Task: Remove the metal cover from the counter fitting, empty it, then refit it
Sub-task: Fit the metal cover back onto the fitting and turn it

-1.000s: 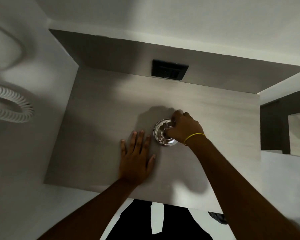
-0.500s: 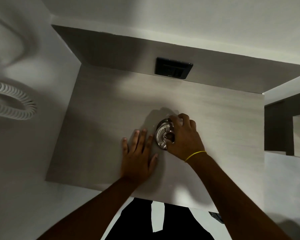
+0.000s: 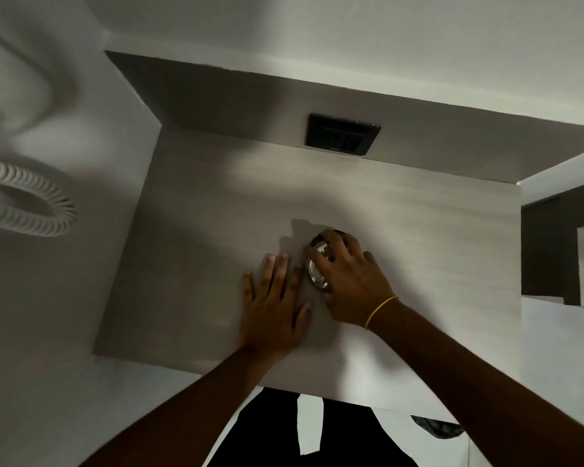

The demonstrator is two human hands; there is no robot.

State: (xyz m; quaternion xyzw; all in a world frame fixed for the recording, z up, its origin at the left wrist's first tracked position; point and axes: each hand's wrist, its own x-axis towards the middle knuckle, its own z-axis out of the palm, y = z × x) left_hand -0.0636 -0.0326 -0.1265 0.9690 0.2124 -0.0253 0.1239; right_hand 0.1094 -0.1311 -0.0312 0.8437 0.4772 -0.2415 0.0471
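right hand (image 3: 349, 281) is clamped over the metal cover (image 3: 314, 264), which sits just right of the left hand (image 3: 273, 308) lying spread flat on the table (image 3: 199, 230). Shiny metal, so I reckon it could slip and clatter down

left hand (image 3: 273, 306): flat, palm down, fingers spread, pressed on the surface | right hand (image 3: 349, 281): palm down, fingers curled in a grip over the metal cover (image 3: 314, 267) | both forearms bare, reaching forward | right wrist: thin yellow band (image 3: 380, 310)
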